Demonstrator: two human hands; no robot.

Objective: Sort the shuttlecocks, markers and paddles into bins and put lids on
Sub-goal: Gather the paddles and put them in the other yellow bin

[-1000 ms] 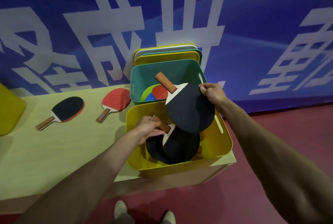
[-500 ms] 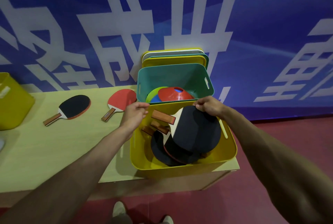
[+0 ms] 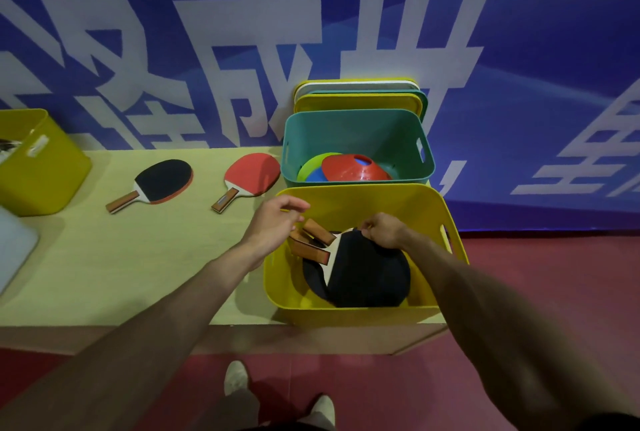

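Head view, looking down over the counter (image 3: 104, 274). Nearest yellow bin (image 3: 363, 313) at the counter's right end, holding a stack of paddles (image 3: 367, 274), black faces up, wooden handles fanned toward the bin's left wall. Right hand (image 3: 382, 231) down inside the bin, fingers curled onto the top paddle's edge close to the neck; pinching or merely resting, cannot tell. Left hand (image 3: 273, 226) just above the bin's left rim, fingers loosely spread, holding nothing, close to the handles but apart from them.

Behind, touching the yellow bin, a teal bin (image 3: 356, 129) with flat markers (image 3: 353, 169) in red, blue and green. Lids (image 3: 356, 98) upright against the wall behind it. Two more paddles flat on the counter: a black-faced paddle (image 3: 162, 181) and a red-faced paddle (image 3: 251, 172), well apart from the bins. Another yellow bin (image 3: 41, 167) at far left, contents hidden.

Judging by looks: paddles stiff, light, flat, rubber faces grippy rather than slick. Best taken by the wooden handle, or pinched across the blade edge. Little risk of breakage; more likely trouble is handles sticking up and fouling a lid.
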